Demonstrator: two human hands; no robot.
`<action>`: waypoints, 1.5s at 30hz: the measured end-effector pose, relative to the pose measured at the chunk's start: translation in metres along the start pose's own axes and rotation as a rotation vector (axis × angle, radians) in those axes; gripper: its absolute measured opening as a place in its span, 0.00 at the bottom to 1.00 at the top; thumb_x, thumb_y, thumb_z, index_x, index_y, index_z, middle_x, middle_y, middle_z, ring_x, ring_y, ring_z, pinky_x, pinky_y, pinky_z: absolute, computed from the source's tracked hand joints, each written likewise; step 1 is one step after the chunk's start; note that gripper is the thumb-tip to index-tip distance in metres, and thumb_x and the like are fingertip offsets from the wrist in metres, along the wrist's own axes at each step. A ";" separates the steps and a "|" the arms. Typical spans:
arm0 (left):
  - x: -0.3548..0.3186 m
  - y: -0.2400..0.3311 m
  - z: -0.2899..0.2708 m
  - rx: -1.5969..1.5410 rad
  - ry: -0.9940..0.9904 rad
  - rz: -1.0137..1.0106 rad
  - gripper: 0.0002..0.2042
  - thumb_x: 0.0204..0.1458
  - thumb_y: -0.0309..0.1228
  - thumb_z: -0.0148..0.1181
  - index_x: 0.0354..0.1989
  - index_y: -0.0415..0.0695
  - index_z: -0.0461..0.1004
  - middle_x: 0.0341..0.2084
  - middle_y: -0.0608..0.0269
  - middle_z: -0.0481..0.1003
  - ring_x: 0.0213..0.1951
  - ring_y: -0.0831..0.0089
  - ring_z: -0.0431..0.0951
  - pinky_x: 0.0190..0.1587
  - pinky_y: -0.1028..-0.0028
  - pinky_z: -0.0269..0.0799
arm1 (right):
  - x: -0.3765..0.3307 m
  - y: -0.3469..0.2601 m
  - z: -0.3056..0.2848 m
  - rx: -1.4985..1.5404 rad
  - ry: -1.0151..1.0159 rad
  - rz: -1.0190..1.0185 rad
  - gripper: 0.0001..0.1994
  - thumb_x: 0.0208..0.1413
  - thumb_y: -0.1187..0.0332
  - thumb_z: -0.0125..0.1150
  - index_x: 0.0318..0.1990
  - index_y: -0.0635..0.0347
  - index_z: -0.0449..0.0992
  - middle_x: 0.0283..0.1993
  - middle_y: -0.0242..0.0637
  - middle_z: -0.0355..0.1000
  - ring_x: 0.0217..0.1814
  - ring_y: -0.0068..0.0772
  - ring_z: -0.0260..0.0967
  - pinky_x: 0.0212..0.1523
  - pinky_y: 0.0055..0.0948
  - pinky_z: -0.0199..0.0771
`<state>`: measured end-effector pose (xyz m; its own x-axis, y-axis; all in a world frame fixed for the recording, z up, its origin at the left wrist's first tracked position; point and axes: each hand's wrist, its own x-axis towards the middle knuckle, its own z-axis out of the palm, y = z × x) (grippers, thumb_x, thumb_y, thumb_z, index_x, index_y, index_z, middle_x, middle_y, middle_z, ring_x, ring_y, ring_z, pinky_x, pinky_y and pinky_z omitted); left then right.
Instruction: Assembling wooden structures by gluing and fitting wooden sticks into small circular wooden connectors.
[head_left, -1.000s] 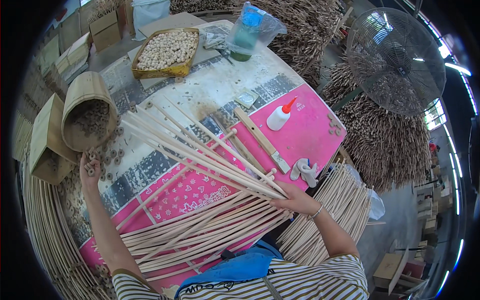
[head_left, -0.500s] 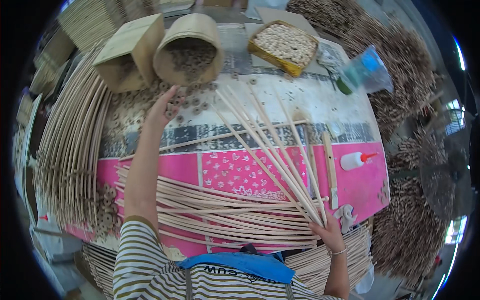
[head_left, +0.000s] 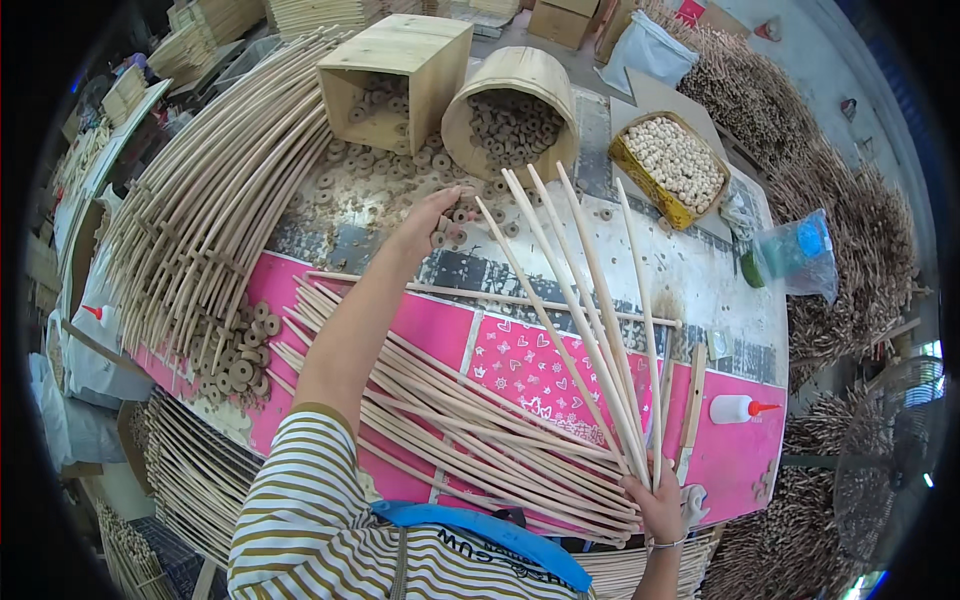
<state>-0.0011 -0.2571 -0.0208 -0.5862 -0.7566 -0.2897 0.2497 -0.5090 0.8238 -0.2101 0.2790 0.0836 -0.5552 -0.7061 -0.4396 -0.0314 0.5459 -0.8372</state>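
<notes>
1. Near the table's far side, the left hand (head_left: 432,218) pinches small wooden rings (head_left: 452,232) — loose pile beneath its fingertips.
2. Right hand (head_left: 655,500) grips a fan of rattan sticks (head_left: 590,310) — tips pointing away.

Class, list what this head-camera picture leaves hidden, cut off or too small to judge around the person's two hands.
- Left hand: fingertips lie among the wooden rings; whether any ring is gripped is too small to tell.
- Right hand: its palm faces away, so the grip on the fanned sticks is hidden.
- Curved rods: near ends covered by the striped sleeve.
</notes>
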 end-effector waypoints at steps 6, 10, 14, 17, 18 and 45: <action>-0.015 0.004 0.004 -0.084 0.035 0.009 0.20 0.70 0.48 0.51 0.54 0.44 0.76 0.36 0.61 0.81 0.32 0.79 0.81 0.24 0.80 0.75 | 0.007 -0.003 0.004 0.008 -0.012 0.005 0.24 0.56 0.78 0.67 0.60 0.67 0.69 0.41 0.36 0.76 0.35 0.20 0.75 0.33 0.19 0.78; -0.017 0.004 0.005 -0.071 0.137 -0.044 0.20 0.69 0.50 0.52 0.50 0.44 0.76 0.35 0.62 0.80 0.30 0.79 0.79 0.24 0.80 0.75 | 0.012 -0.006 0.008 0.005 -0.032 -0.007 0.23 0.56 0.78 0.67 0.59 0.67 0.69 0.39 0.35 0.76 0.33 0.20 0.74 0.31 0.19 0.76; -0.012 0.000 -0.004 -0.107 0.095 -0.077 0.19 0.67 0.52 0.55 0.48 0.48 0.76 0.36 0.67 0.81 0.32 0.78 0.78 0.25 0.78 0.70 | 0.014 -0.016 0.014 -0.017 -0.058 -0.032 0.22 0.55 0.78 0.67 0.58 0.68 0.70 0.37 0.34 0.76 0.30 0.19 0.72 0.29 0.19 0.74; -0.013 0.000 0.002 -0.153 0.126 -0.089 0.19 0.65 0.53 0.58 0.48 0.51 0.77 0.36 0.69 0.81 0.35 0.77 0.78 0.27 0.76 0.67 | 0.014 -0.017 0.017 -0.019 -0.043 -0.049 0.22 0.55 0.77 0.68 0.57 0.68 0.71 0.36 0.34 0.76 0.29 0.19 0.71 0.28 0.20 0.73; -0.013 -0.001 0.002 -0.199 0.160 -0.071 0.18 0.64 0.53 0.59 0.48 0.52 0.77 0.36 0.70 0.81 0.37 0.76 0.79 0.27 0.76 0.65 | 0.015 -0.017 0.018 -0.018 -0.039 -0.057 0.22 0.55 0.77 0.68 0.57 0.68 0.71 0.36 0.34 0.76 0.29 0.19 0.72 0.28 0.20 0.73; -0.067 0.024 -0.017 -0.022 0.043 -0.134 0.15 0.62 0.33 0.62 0.55 0.44 0.77 0.41 0.64 0.81 0.41 0.81 0.79 0.23 0.85 0.68 | 0.159 -0.123 0.065 -0.276 -0.048 -0.477 0.16 0.59 0.74 0.65 0.54 0.69 0.73 0.38 0.33 0.76 0.35 0.20 0.74 0.35 0.23 0.76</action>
<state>0.0575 -0.2253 0.0097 -0.5816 -0.6980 -0.4177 0.1882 -0.6151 0.7657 -0.2401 0.0703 0.0953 -0.3875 -0.9204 -0.0518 -0.4903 0.2534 -0.8339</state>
